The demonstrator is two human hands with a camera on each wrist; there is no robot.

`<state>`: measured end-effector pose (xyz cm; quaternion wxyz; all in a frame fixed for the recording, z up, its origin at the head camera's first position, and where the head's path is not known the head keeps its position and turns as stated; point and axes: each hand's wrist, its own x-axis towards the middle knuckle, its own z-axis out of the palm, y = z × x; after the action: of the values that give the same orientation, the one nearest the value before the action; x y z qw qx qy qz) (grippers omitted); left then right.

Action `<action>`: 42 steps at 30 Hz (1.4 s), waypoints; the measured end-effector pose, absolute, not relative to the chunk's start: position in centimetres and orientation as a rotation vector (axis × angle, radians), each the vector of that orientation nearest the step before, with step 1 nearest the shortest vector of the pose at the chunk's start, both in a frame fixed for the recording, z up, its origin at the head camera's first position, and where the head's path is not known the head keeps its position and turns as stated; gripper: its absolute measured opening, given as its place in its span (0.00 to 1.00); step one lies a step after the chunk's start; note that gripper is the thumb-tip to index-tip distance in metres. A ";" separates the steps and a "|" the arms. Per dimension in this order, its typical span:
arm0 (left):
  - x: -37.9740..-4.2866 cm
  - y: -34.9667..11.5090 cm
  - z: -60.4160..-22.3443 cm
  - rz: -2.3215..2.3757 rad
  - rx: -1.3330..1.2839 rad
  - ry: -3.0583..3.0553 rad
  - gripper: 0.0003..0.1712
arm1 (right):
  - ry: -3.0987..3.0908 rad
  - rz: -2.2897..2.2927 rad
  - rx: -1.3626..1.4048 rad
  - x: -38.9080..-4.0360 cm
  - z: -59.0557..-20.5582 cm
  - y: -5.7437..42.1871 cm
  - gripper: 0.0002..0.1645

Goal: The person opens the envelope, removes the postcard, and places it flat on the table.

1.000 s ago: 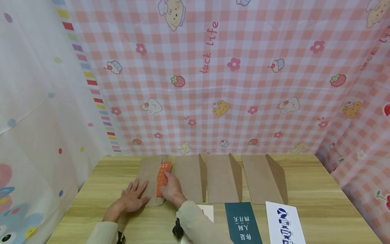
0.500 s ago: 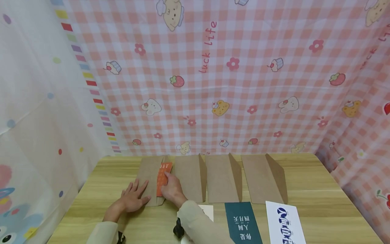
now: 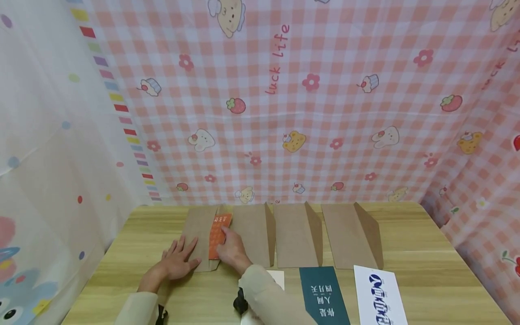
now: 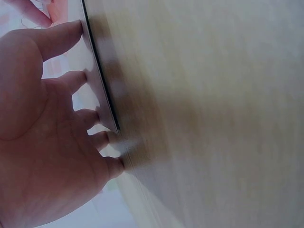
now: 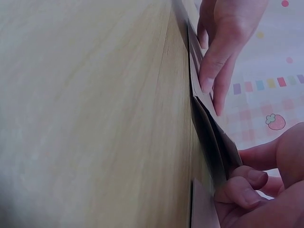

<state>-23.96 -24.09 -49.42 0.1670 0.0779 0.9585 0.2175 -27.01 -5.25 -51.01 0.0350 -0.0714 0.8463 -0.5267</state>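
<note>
On the leftmost kraft-paper envelope (image 3: 199, 225) my left hand (image 3: 178, 262) rests with its fingers spread. In the left wrist view, the fingertips of that left hand (image 4: 52, 118) press on the envelope's thin edge. An orange card (image 3: 218, 239) with white lettering lies at the envelope's right side, its left edge meeting the opening. How much of it is inside cannot be told. My right hand (image 3: 234, 253) pinches the card's right edge, thumb on top. In the right wrist view, the right hand's (image 5: 270, 190) curled fingers reach beneath, beside the gaping envelope mouth.
Three more kraft envelopes stand in a row to the right, such as the far right one (image 3: 349, 239), flaps unfolded. Nearer lie a dark green card (image 3: 325, 293), a white card with blue lettering (image 3: 379, 293) and a pale card (image 3: 278, 278) partly under the right sleeve.
The orange card's far end has swung slightly to the right, and my right hand has shifted a little right with it. My left hand stays in place on the envelope.
</note>
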 end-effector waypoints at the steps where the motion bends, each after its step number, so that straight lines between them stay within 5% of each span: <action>1: -24.0 -24.1 -49.4 0.622 0.222 2.728 0.41 | 2.603 -1.621 -0.222 -27.0 -51.0 -5.2 0.38; 42: -23.7 -24.0 -49.2 0.636 0.214 2.736 0.41 | 2.536 -1.615 -0.222 -26.1 -50.6 -4.1 0.36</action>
<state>-23.70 -23.95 -49.22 0.1614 0.0751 0.9584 0.2230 -26.12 -4.09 -50.64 0.0633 -0.0734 0.8394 -0.5347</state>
